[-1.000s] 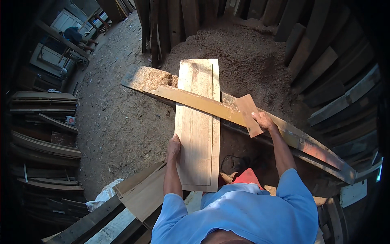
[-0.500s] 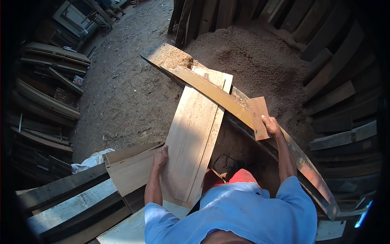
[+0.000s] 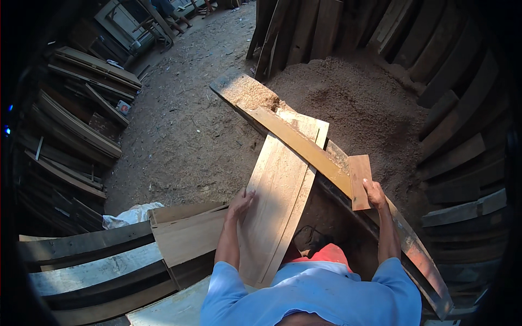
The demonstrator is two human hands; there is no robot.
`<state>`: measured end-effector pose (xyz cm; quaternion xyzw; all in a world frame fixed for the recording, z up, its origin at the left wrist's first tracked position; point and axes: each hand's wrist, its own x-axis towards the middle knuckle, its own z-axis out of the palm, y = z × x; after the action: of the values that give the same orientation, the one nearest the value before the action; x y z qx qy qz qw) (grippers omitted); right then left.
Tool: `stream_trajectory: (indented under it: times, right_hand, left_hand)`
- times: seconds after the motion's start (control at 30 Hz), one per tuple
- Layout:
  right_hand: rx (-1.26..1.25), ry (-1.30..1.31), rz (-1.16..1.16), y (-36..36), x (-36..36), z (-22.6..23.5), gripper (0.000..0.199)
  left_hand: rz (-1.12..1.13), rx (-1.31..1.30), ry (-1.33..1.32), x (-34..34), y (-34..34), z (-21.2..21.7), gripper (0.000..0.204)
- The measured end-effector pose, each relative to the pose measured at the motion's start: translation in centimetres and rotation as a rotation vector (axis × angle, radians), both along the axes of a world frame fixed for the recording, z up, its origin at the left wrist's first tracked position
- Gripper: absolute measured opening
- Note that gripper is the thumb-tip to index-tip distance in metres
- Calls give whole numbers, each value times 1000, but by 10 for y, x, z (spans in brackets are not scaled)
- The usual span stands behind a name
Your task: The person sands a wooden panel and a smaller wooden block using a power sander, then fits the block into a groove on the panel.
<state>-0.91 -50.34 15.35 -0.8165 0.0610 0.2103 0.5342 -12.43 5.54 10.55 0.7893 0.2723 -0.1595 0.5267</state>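
A wide, pale wooden panel (image 3: 272, 185) with a groove along its right side slants away from me. My left hand (image 3: 240, 205) grips its left edge, fingers curled at the rim. Over its far part lies a yellow-brown wooden strip (image 3: 304, 149). My right hand (image 3: 374, 194) holds a small reddish-brown board (image 3: 359, 176) by its right edge, thumb on top. That small board rests across the near right end of the strip. Beneath them runs a long dark plank (image 3: 410, 231), sprinkled with sawdust toward its far end.
A large sawdust heap (image 3: 348, 98) spreads beyond the plank. Upright boards (image 3: 457, 108) line the right side, and stacked planks (image 3: 81, 127) fill the left. Nearer, on the left, are a brown board (image 3: 190, 236) and a white plastic bag (image 3: 130, 215). A person's legs (image 3: 175, 19) show far off.
The view has shifted, so the scene sits lower and more to the right. My left hand has slid a little farther up the panel's edge. The right hand keeps the small board on the strip.
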Motion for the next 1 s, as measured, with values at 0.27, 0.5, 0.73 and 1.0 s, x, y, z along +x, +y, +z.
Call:
stream_trajectory:
  times: [0.27, 0.5, 0.73, 1.0]
  right_hand:
    - [-26, -8, 11, 3, -5, 20, 54]
    - [-106, -1, -55, -9, 5, -24, 60]
    - [48, 25, -255, -28, 4, -90, 62]
    - [321, -118, -278, 30, -14, -9, 61]
  left_hand:
    - [-90, -77, 20, -16, -16, 50, 53]
    - [65, -209, 66, -120, 14, 43, 46]
    - [284, -139, 12, -183, 26, 72, 51]
    - [281, -157, -293, -209, 35, 103, 60]
